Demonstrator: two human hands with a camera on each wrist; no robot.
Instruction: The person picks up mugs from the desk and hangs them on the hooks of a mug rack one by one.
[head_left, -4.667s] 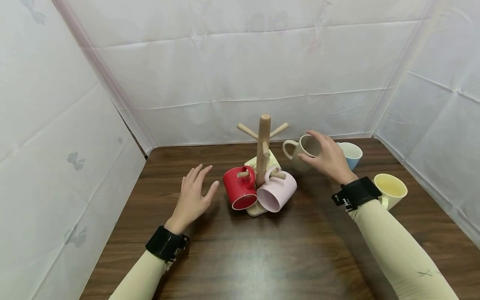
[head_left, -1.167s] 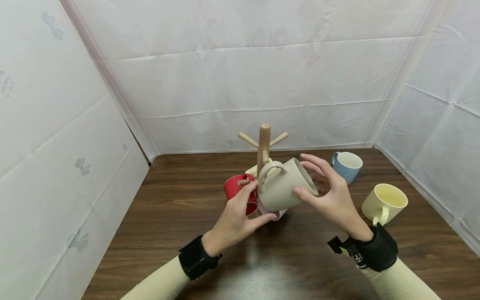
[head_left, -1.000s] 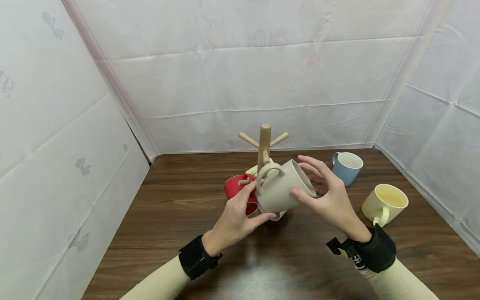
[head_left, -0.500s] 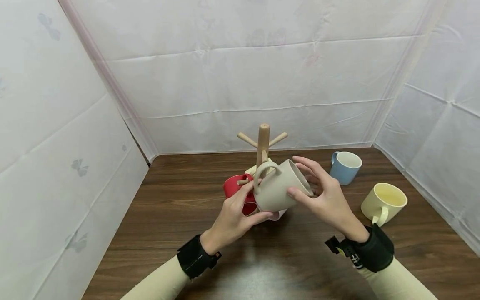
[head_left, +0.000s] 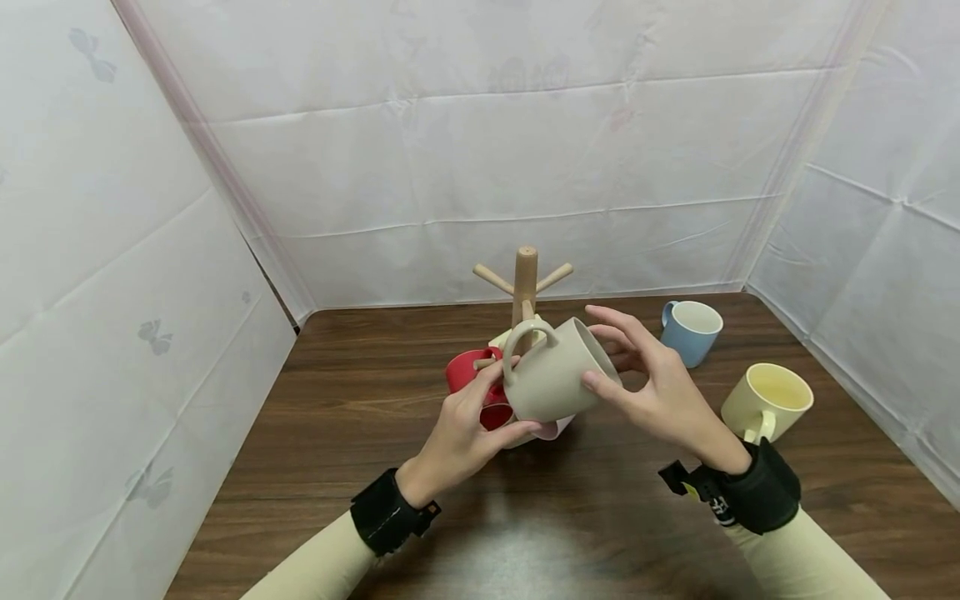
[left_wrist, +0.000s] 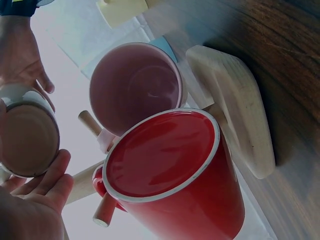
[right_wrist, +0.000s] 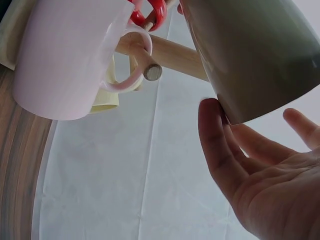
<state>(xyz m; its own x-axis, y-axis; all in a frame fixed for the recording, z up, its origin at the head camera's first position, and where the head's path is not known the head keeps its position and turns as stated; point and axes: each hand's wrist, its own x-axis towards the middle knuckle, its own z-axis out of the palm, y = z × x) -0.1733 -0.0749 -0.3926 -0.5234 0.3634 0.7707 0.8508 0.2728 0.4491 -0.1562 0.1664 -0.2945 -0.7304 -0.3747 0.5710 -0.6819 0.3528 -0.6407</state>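
In front of a wooden mug tree (head_left: pixel 527 271), a beige-grey mug (head_left: pixel 555 379) is held up in the air, tilted with its mouth to the right and its handle toward the upper left. My left hand (head_left: pixel 461 433) grips it around the bottom end, thumb below and fingers above. At the rim side, my right hand (head_left: pixel 660 396) has its thumb on the mug's wall and fingers curled behind. The handle overlaps a front peg in the head view. A red mug (left_wrist: pixel 165 155) and a pink mug (right_wrist: pixel 70 60) hang on lower pegs, partly hidden by my hands and the held mug.
A pale yellow mug (right_wrist: pixel 106 100) hangs behind the pole. Two upper pegs spread toward the back. On the brown table (head_left: pixel 337 367), a blue mug (head_left: pixel 690 337) and a yellow mug (head_left: pixel 765 400) stand at the right. White sheets (head_left: pixel 450 150) enclose the back and sides.
The beige-grey mug was lifted from the back right of the table and carried to the mug tree; my left hand came in to hold it. Lately it has shifted slightly left.
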